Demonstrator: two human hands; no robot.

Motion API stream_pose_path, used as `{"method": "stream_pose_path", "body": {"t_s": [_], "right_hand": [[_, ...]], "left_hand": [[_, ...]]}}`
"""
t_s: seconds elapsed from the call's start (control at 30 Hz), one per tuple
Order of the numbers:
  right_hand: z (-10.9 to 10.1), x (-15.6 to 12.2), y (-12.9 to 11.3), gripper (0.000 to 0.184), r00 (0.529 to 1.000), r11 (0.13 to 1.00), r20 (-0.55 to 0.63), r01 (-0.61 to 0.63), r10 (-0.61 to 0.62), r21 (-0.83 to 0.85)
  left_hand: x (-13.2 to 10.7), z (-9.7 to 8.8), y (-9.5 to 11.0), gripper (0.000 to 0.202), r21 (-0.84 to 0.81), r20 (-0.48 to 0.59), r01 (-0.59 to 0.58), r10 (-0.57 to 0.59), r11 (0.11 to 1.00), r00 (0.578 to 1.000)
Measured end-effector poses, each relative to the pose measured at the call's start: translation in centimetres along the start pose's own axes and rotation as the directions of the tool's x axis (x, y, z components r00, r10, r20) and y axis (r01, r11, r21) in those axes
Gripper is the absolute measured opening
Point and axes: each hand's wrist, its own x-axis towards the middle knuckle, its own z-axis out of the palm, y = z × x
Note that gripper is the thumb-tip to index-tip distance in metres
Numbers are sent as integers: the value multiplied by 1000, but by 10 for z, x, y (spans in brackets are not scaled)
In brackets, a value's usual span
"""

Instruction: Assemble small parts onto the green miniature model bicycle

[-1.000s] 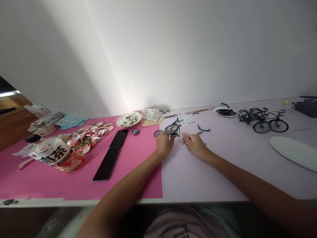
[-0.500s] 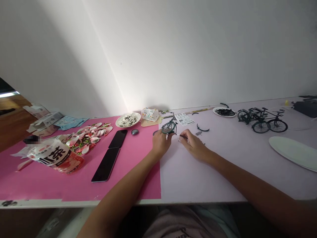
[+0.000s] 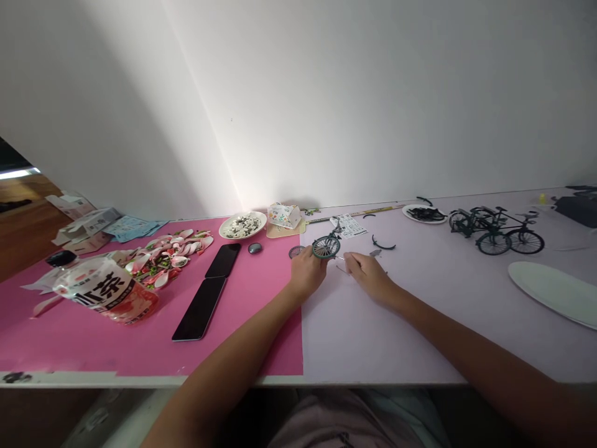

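My left hand [image 3: 308, 274] is closed on a small dark green model bicycle [image 3: 326, 246], held tilted just above the table with a spoked wheel showing. From the right, my right hand [image 3: 366, 272] pinches a small screwdriver [image 3: 341, 258]. Its thin metal shaft points at the lower part of the bicycle; whether the tip touches is too small to tell, and its handle is mostly hidden by the fingers. A loose spoked wheel [image 3: 295, 251] lies beside my left hand. Curved dark mudguard-like strips [image 3: 383, 244] rest beyond my right hand.
Several model bicycles [image 3: 494, 233] stand at right, near a white oval plate [image 3: 555, 289]. Farther back are a plate of black parts [image 3: 424, 213], a printed sheet [image 3: 349, 226] and a plate of white parts [image 3: 242, 225]. A folding phone [image 3: 205, 295] and a drink bottle [image 3: 107, 289] lie left.
The bicycle has turned and tipped in my left hand, its wheel now shifted right. My right hand has moved slightly right, with the screwdriver still in it.
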Motion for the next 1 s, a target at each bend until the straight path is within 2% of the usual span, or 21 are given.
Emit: {"method": "stream_pose_path", "body": {"t_s": [0.1,0.2,0.3,0.47,0.7,0.83,1.0], "right_hand": [[-2,2,3,54,996,994,38,-79,76,77],[-6,5,7,52,995,995,43,-89,87,45],[-10,7,9,45,1000,1000,10,-29,29,3],[-14,6,4,37,1000,1000,-16,2,-3,-24],[-8,6,1,29,999,1000,-32,27,-27,14],[-2,8,7,26,998,994,-60,19,-13,111],[-2,10,12,26,996,987,-95,13,2,158]], "left_hand": [[2,1,-1,19,-7,36,-55,56,998,998],[3,2,-2,21,-92,21,35,-33,995,999],[4,-1,-3,23,-224,50,148,-140,963,989],[3,-6,-2,26,-433,61,210,-204,877,977],[-5,-3,12,27,-419,117,152,-113,895,987],[-9,2,17,24,-406,102,98,-62,908,993],[-9,5,16,26,-505,89,32,15,863,996]]}}
